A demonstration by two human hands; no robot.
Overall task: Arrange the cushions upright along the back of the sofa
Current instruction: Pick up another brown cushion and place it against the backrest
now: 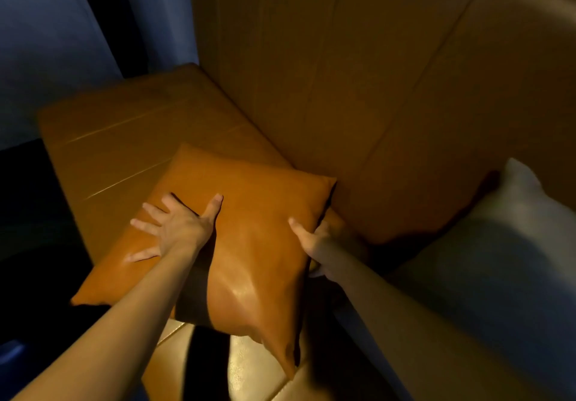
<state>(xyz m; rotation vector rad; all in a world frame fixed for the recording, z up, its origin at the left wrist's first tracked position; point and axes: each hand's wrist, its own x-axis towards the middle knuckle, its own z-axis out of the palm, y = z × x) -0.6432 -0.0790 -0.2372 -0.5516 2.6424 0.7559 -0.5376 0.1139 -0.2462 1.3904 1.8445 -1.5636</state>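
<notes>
A tan leather cushion (258, 244) lies tilted on the sofa seat (124, 139), its far corner near the sofa back (358, 89). A second tan cushion (106, 279) lies flat under its left side. My right hand (314, 241) grips the upper cushion's right edge, thumb on top and fingers hidden underneath. My left hand (174, 226) rests flat with fingers spread on the lower cushion, its thumb pressing on the upper cushion's left part. A pale grey cushion (511, 229) leans at the right against the sofa back.
The tan sofa's back panels rise across the upper right. The seat's left end stops near a bluish wall or cabinet (62, 42), with dark floor (28, 213) beside it. Glossy seat leather (249, 366) shows below the cushions.
</notes>
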